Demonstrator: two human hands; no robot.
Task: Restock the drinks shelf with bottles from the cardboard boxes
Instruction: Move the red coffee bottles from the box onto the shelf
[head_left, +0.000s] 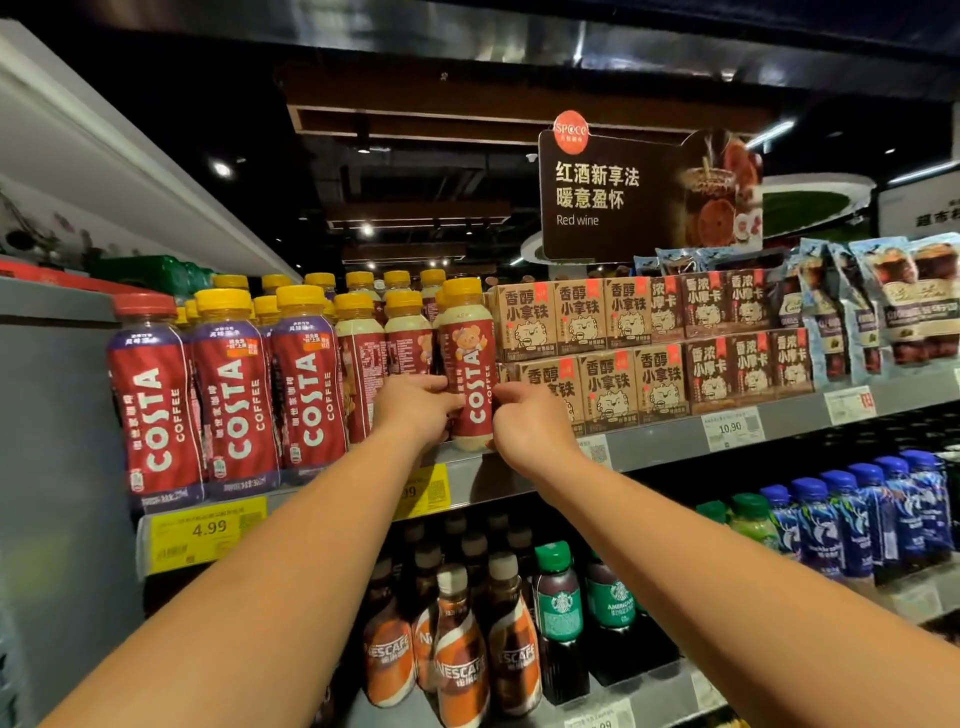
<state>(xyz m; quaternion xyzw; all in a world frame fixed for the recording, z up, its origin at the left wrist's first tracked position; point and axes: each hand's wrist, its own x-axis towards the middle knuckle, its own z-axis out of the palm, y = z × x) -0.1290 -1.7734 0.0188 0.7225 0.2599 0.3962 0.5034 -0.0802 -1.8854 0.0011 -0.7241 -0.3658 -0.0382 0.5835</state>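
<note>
Both our hands are stretched up to the upper shelf (665, 441). Between them stands one Costa bottle (470, 374) with a yellow cap, upright, with its bottom at the front edge of this shelf. Our left hand (415, 410) grips the bottle from its left side: the thumb lies across the front of the red label and the other fingers are curled around behind it. Our right hand (524, 426) holds the right side of the same bottle, with curled fingers and the thumb tip against the label. Just beside the bottle on the left stand the other Costa bottles (306, 384) in close rows, nearly all with yellow caps. The one nearest the left end of the shelf has a red cap (145, 304). Just beside it on the right are brown drink cartons (597, 353), stacked in two layers along the front edge, and further toward the right end stand dark pouches (909, 301). On the front edge hang a yellow price tag (208, 530) that reads 4.99 and a white price tag (730, 428) that reads 10.90. On the lower shelf (665, 691) we see Nescafé bottles (457, 665), green-capped bottles (558, 608) and blue bottles (857, 519). Above the cartons hangs a dark sign (623, 197) with the words "Red wine".
</note>
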